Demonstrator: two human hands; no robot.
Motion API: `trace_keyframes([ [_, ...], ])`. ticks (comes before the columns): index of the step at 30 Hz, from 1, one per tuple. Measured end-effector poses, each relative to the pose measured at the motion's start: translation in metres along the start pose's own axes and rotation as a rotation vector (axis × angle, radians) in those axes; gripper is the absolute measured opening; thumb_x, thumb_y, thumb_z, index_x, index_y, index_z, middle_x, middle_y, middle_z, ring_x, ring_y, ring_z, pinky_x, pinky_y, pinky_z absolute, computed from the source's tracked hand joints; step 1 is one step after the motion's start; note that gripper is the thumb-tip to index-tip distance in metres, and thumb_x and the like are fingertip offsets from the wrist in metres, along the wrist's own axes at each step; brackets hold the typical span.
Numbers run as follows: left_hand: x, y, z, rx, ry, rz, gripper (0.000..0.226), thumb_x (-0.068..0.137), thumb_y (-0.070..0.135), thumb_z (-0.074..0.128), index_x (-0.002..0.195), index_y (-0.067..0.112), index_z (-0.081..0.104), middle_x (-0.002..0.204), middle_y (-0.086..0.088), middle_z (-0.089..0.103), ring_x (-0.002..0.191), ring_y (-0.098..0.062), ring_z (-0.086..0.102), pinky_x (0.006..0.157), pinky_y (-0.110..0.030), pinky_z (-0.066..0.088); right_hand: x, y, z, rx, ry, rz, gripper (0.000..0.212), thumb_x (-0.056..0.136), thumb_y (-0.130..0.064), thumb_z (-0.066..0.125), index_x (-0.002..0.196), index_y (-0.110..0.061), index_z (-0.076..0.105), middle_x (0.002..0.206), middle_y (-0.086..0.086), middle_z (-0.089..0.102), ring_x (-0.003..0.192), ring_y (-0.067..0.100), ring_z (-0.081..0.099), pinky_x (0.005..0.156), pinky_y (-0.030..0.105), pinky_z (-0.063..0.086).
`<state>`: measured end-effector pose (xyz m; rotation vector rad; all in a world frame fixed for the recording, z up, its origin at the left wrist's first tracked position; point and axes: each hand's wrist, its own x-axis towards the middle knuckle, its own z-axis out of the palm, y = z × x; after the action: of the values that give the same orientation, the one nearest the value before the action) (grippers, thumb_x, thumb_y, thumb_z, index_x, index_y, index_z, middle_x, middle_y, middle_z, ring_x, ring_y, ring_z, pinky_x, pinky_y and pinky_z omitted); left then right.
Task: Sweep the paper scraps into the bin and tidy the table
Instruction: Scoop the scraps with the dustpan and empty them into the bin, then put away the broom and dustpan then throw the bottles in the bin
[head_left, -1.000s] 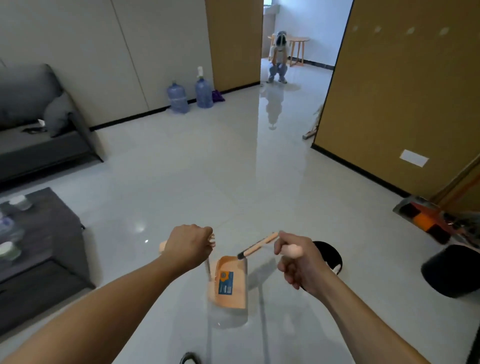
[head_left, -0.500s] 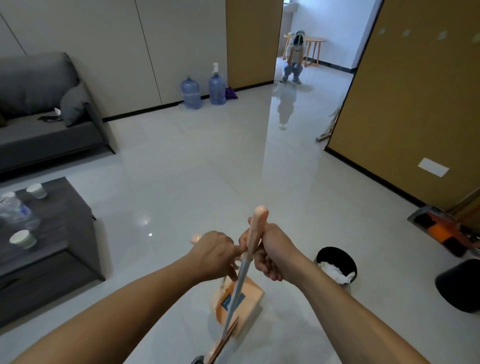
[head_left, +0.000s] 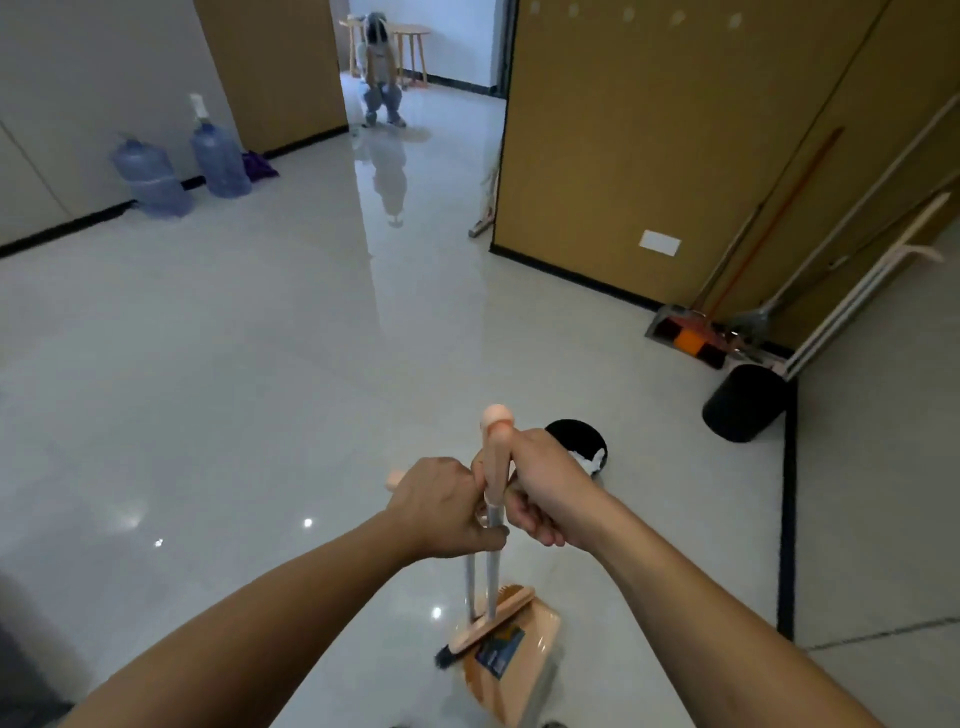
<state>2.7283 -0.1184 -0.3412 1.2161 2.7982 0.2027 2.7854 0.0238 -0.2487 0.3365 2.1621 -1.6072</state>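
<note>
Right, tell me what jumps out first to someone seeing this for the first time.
Front and centre, the right hand grips a peach broom held upright, and the left hand grips a second pole beside it, above the peach dustpan on the floor. Just beyond the hands sits a small black bin with white paper inside. Two blue water jugs stand by the far left wall.

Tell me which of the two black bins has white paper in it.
The small black bin just behind the right hand; the larger black bin by the leaning brooms shows none.
</note>
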Motion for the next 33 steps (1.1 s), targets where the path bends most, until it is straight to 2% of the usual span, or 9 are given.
trace_keyframes([
  [5, 0.044, 0.049, 0.008, 0.002, -0.030, 0.254, 0.054, 0.066, 0.065, 0.034, 0.087, 0.025, 0.064, 0.077, 0.006, 0.066, 0.074, -0.012, 0.061, 0.067, -0.032, 0.050, -0.039, 0.030, -0.034, 0.158, 0.214, 0.021, 0.038, 0.074, -0.043, 0.040, 0.065, -0.017, 0.067, 0.042, 0.014, 0.044, 0.029, 0.020, 0.034, 0.037, 0.018, 0.029],
  [10, 0.075, 0.124, 0.012, 0.013, -0.028, 0.603, 0.038, 0.070, 0.053, 0.043, 0.080, 0.022, 0.061, 0.073, 0.004, 0.064, 0.072, -0.014, 0.061, 0.061, -0.031, 0.049, -0.099, 0.071, -0.066, 0.299, 0.437, 0.022, 0.042, 0.074, -0.038, 0.037, 0.073, -0.009, 0.067, 0.043, 0.016, 0.045, 0.028, 0.021, 0.035, 0.035, 0.020, 0.028],
  [13, 0.096, 0.175, 0.018, 0.099, -0.048, 0.795, 0.039, 0.076, 0.057, 0.039, 0.084, 0.025, 0.059, 0.080, 0.005, 0.063, 0.082, -0.018, 0.059, 0.071, -0.035, 0.045, -0.131, 0.102, -0.087, 0.391, 0.585, 0.072, 0.048, 0.080, -0.037, 0.033, 0.078, -0.003, 0.067, 0.045, 0.018, 0.047, 0.030, 0.022, 0.038, 0.035, 0.020, 0.029],
  [18, 0.127, 0.265, 0.035, 0.246, 0.015, 0.775, 0.069, 0.070, 0.081, 0.034, 0.115, 0.032, 0.055, 0.105, 0.005, 0.056, 0.100, -0.023, 0.045, 0.087, -0.045, 0.034, -0.173, 0.162, -0.129, 0.578, 0.809, 0.133, 0.073, 0.096, -0.063, 0.022, 0.086, -0.008, 0.068, 0.048, 0.014, 0.055, 0.033, 0.023, 0.046, 0.035, 0.021, 0.034],
  [24, 0.161, 0.357, 0.067, -0.030, -0.183, 0.868, 0.045, 0.090, 0.062, 0.032, 0.113, 0.028, 0.051, 0.103, 0.006, 0.061, 0.105, -0.015, 0.055, 0.091, -0.036, 0.046, -0.208, 0.220, -0.172, 0.837, 0.740, -0.042, 0.093, 0.071, -0.094, 0.030, 0.120, -0.019, 0.055, 0.076, 0.027, 0.070, 0.058, 0.036, 0.067, 0.049, 0.033, 0.054],
  [27, 0.174, 0.397, 0.080, -0.483, -0.589, 0.724, 0.048, 0.104, 0.047, 0.027, 0.126, 0.009, 0.046, 0.113, -0.040, 0.051, 0.089, -0.051, 0.056, 0.069, -0.024, 0.056, -0.225, 0.249, -0.193, 0.885, 0.778, -0.072, 0.057, 0.084, -0.076, 0.048, 0.113, -0.027, 0.054, 0.086, 0.032, 0.071, 0.078, 0.051, 0.068, 0.068, 0.050, 0.059],
  [29, 0.190, 0.415, 0.098, -0.626, -0.678, 0.693, 0.034, 0.103, 0.024, 0.043, 0.136, 0.022, 0.043, 0.143, -0.032, 0.035, 0.105, -0.047, 0.055, 0.075, -0.027, 0.057, -0.233, 0.269, -0.205, 0.871, 0.883, -0.049, 0.033, 0.092, -0.056, 0.057, 0.104, -0.025, 0.057, 0.083, 0.026, 0.072, 0.077, 0.049, 0.070, 0.067, 0.052, 0.060],
  [31, 0.207, 0.428, 0.122, -0.444, -0.559, 0.809, 0.066, 0.092, 0.026, 0.061, 0.149, 0.031, 0.028, 0.159, -0.006, 0.022, 0.142, -0.029, 0.030, 0.106, -0.040, 0.043, -0.239, 0.289, -0.218, 0.893, 1.035, -0.007, 0.020, 0.095, -0.043, 0.059, 0.100, -0.023, 0.057, 0.077, 0.022, 0.072, 0.068, 0.042, 0.072, 0.057, 0.046, 0.060],
  [33, 0.222, 0.443, 0.137, -0.157, -0.291, 0.951, 0.087, 0.085, 0.038, 0.070, 0.154, 0.031, 0.016, 0.163, 0.006, 0.005, 0.149, -0.015, 0.004, 0.114, -0.031, 0.023, -0.243, 0.311, -0.233, 0.894, 1.212, 0.087, 0.010, 0.098, -0.035, 0.057, 0.097, -0.025, 0.058, 0.076, 0.022, 0.072, 0.063, 0.040, 0.071, 0.053, 0.044, 0.060],
])
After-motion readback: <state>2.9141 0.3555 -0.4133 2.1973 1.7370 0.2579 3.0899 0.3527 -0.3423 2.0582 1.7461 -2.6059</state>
